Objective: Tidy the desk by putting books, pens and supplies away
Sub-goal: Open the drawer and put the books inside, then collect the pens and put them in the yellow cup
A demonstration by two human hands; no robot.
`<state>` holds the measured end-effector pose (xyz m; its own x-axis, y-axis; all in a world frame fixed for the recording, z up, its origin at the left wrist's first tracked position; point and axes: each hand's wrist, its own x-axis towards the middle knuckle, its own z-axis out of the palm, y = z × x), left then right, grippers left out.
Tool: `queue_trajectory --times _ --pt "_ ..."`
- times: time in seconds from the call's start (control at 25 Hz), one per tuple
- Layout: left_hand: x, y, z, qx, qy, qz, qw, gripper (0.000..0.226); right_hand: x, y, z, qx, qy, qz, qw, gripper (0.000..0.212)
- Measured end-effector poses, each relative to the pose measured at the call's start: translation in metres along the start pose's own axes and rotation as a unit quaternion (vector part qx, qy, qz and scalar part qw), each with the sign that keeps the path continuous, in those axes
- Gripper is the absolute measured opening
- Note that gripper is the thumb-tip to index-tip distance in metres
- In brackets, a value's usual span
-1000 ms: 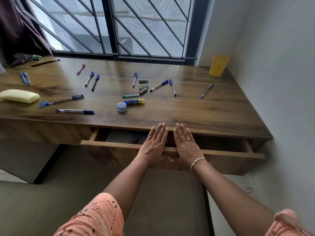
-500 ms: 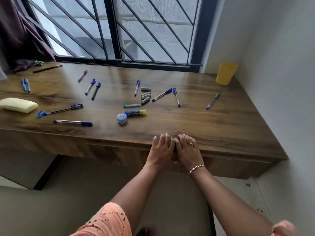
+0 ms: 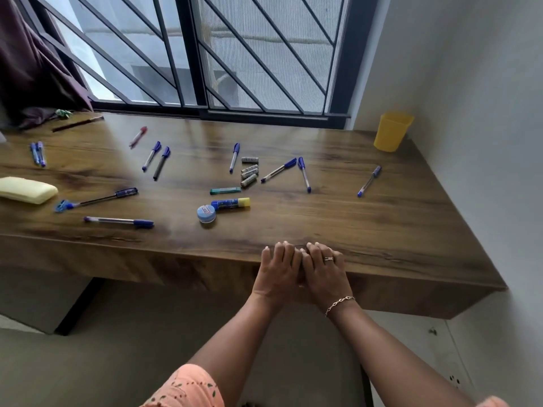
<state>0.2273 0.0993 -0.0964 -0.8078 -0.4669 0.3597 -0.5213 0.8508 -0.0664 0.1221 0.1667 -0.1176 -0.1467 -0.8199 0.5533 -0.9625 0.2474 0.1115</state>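
Note:
Both my hands sit side by side at the front edge of the wooden desk (image 3: 367, 230). My left hand (image 3: 277, 270) and my right hand (image 3: 324, 273) press against the closed drawer front (image 3: 205, 273), fingers bent over the desk edge, holding nothing. Several blue-capped pens lie scattered on the desk, among them one near the front left (image 3: 117, 221) and one at the right (image 3: 368, 181). A glue stick (image 3: 230, 203), a round blue tape case (image 3: 206, 213), several batteries (image 3: 249, 171) and a green lead case (image 3: 225, 190) lie mid-desk.
A yellow cup (image 3: 392, 131) stands at the back right corner by the white wall. A pale yellow case (image 3: 26, 189) and a blue sharpener (image 3: 60, 206) lie at the left. A barred window (image 3: 235, 54) and dark curtain (image 3: 29, 63) back the desk.
The drawer, open a second ago, has been pushed in and is closed now. Both hands moved forward with it and their fingers have bent over the desk edge.

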Motion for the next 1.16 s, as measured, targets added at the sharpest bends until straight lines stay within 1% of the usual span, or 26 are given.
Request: queue_trajectory --times 0.08,0.12,0.2,0.28,0.4,0.52,0.64,0.68,0.8,0.84,0.92,1.0,1.08,1.16 --pt "0.001 0.001 -0.007 0.016 -0.093 0.021 0.995 0.032 0.003 0.000 -0.006 0.009 -0.047 0.013 0.999 0.036" --pt "0.004 0.001 -0.010 0.012 -0.119 0.026 0.992 0.034 0.004 0.002 -0.009 0.014 -0.072 0.012 0.997 0.037" --pt "0.009 -0.001 -0.019 0.010 -0.138 0.030 0.990 0.037 0.005 0.008 -0.017 0.040 -0.132 -0.003 0.991 0.040" --pt "0.015 -0.006 -0.033 0.018 -0.149 0.005 0.989 0.041 0.009 0.014 -0.034 0.060 -0.205 0.002 0.977 0.042" --pt "0.029 -0.015 -0.049 0.004 -0.191 0.007 0.982 0.065 0.024 0.024 -0.052 0.066 -0.203 0.018 0.977 0.046" --pt "0.044 -0.014 -0.057 -0.011 -0.181 0.008 0.983 0.076 0.036 0.038 -0.066 0.077 -0.240 0.045 0.967 0.046" --pt "0.068 -0.013 -0.052 -0.021 -0.144 0.020 0.989 0.080 0.049 0.056 -0.061 0.057 -0.228 0.062 0.970 0.047" --pt "0.078 -0.014 -0.049 -0.022 -0.132 0.026 0.991 0.084 0.054 0.061 -0.058 0.056 -0.228 0.072 0.969 0.048" --pt "0.109 -0.016 -0.037 -0.044 -0.113 0.040 0.992 0.105 0.074 0.079 -0.041 0.058 -0.233 0.109 0.965 0.047" --pt "0.122 -0.019 -0.031 -0.052 -0.107 0.041 0.992 0.108 0.083 0.086 -0.034 0.056 -0.233 0.123 0.963 0.046" --pt "0.148 -0.026 -0.022 -0.065 -0.098 0.041 0.992 0.106 0.102 0.101 -0.022 0.056 -0.234 0.147 0.959 0.044" --pt "0.172 -0.035 -0.014 -0.071 -0.109 0.042 0.991 0.093 0.120 0.118 -0.009 0.067 -0.231 0.182 0.953 0.043" --pt "0.190 -0.042 -0.009 -0.085 -0.132 0.036 0.987 0.080 0.132 0.132 0.000 0.092 -0.211 0.259 0.938 0.042" --pt "0.209 -0.051 -0.003 -0.098 -0.135 0.036 0.985 0.071 0.145 0.148 0.010 0.128 -0.175 0.360 0.908 0.040"
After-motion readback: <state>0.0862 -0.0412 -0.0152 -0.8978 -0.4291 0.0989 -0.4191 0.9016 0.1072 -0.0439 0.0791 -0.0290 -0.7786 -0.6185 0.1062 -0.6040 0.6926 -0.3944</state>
